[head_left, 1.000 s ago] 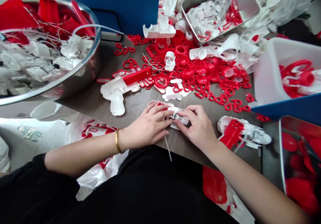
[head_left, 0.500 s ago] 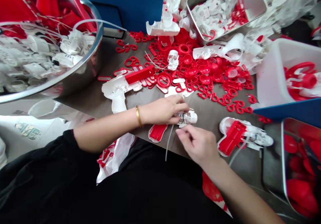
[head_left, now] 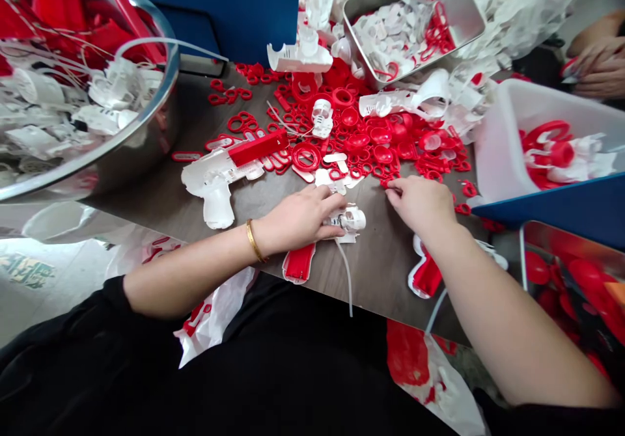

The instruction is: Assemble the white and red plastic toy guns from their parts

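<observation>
My left hand (head_left: 305, 220), with a gold bangle at the wrist, rests closed over a white and red toy gun assembly (head_left: 352, 220) near the table's front edge. The red grip (head_left: 298, 263) shows below the fingers, and a thin clear tube (head_left: 347, 273) hangs from the assembly past the edge. My right hand (head_left: 420, 203) reaches to the front edge of the pile of red rings and small parts (head_left: 383, 155). Its thumb and forefinger are pinched together at a red piece, too small to make out. A second gun assembly (head_left: 426, 274) lies partly hidden under my right forearm.
A steel bowl (head_left: 168, 91) of white and red parts stands left, near a white gun shell (head_left: 217, 192). A metal tray (head_left: 361, 52) is at the back; a translucent bin (head_left: 498, 136) and another metal container (head_left: 525, 254) are right. A person's hands (head_left: 603, 65) show far right.
My right hand has moved from beside the assembly up and right to the red pile. The tube now hangs further right. The view has shifted slightly, bringing another person's hands into sight.
</observation>
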`<act>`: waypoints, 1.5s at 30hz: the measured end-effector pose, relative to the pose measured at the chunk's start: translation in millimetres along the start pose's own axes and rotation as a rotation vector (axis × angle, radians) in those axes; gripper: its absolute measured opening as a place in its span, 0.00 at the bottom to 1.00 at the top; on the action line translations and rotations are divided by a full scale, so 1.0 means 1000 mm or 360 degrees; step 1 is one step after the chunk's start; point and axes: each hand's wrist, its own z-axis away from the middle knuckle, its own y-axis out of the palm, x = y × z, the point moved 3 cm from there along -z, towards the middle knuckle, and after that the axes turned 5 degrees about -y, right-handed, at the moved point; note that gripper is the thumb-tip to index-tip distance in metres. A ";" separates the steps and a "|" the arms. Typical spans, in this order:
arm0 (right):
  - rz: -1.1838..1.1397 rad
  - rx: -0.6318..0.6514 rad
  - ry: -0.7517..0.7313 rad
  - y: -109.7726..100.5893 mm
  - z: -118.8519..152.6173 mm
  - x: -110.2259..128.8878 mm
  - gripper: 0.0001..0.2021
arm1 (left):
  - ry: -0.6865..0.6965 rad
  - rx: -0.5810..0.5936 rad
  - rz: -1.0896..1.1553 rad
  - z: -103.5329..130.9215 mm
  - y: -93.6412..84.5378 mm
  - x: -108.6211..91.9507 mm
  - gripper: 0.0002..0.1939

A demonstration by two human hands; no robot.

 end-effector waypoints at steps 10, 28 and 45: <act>-0.0825 -0.0063 -0.0486 -0.016 0.085 0.102 0.11 | -0.0147 -0.0106 0.0113 0.019 0.008 0.008 0.17; -0.0834 -0.0232 -0.0695 -0.007 0.099 0.077 0.14 | -0.0293 -0.0097 0.0318 0.014 0.018 -0.011 0.22; -0.0058 -0.0313 -0.1034 0.006 0.071 0.034 0.26 | -0.1060 -0.0560 -0.0393 0.096 -0.053 0.101 0.38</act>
